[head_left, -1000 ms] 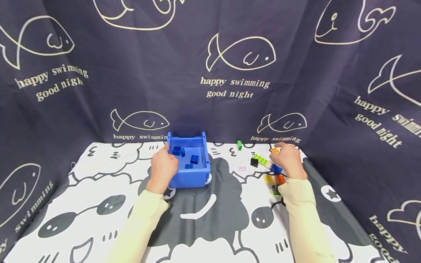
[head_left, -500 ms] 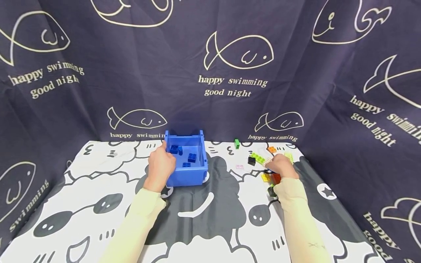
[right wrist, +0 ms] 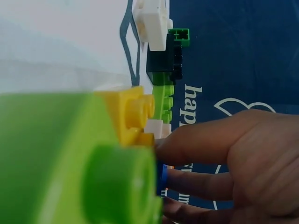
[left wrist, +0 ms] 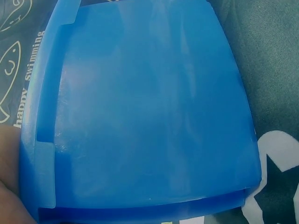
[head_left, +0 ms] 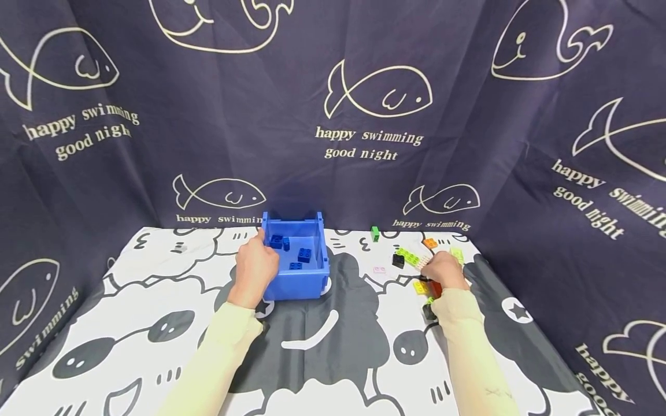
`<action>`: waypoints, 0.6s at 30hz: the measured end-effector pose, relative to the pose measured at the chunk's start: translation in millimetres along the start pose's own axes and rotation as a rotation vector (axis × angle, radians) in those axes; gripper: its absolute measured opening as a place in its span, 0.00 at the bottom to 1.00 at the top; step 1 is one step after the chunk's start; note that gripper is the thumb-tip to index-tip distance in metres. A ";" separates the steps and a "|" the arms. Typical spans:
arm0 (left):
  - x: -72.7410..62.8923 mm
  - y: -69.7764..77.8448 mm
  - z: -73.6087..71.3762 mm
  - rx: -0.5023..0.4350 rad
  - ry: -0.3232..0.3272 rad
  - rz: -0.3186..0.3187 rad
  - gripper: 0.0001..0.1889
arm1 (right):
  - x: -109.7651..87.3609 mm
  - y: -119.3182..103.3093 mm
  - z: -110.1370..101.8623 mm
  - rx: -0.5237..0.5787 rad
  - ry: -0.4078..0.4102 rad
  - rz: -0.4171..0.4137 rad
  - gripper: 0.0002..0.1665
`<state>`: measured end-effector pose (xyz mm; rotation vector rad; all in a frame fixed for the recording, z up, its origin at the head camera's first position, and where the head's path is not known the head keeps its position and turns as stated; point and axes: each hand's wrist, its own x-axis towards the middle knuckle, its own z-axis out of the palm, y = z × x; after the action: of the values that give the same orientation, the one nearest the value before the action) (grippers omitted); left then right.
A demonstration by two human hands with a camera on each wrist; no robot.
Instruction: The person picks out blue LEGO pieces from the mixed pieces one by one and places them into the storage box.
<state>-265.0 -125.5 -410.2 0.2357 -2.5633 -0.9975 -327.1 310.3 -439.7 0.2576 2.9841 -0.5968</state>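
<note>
My left hand grips the left rim of a blue bin; in the left wrist view, parts of its fingers show beside that rim. Several dark blue toy bricks lie inside the bin. Over the scattered bricks on the right, my right hand reaches down. Thumb and fingers pinch a blue brick, mostly hidden behind a yellow brick in the right wrist view. A red-orange brick lies just below the hand, partly covered by it.
Around the right hand lie a long lime brick, a black brick, an orange brick, a pale lime brick and a dark brick. Farther off are a pink brick and a green brick.
My right hand has moved down and nearer from beside the orange brick to the blue brick, uncovering the orange and pale lime bricks. The left hand stays on the bin.
</note>
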 end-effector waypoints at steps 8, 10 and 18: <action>0.5 -1.5 2.0 0.006 0.000 0.004 0.31 | -4.0 0.8 -0.2 0.014 0.029 -0.020 0.11; 0.1 -1.2 1.7 0.007 -0.003 0.005 0.31 | -4.8 0.3 -2.4 0.018 0.026 -0.017 0.10; -1.2 -0.1 1.1 0.004 0.000 -0.006 0.31 | -11.5 -5.5 -16.2 0.069 0.085 -0.019 0.12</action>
<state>-264.3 -124.6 -411.3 0.2441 -2.5665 -0.9952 -317.7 309.9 -421.4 0.2661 3.0538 -0.7101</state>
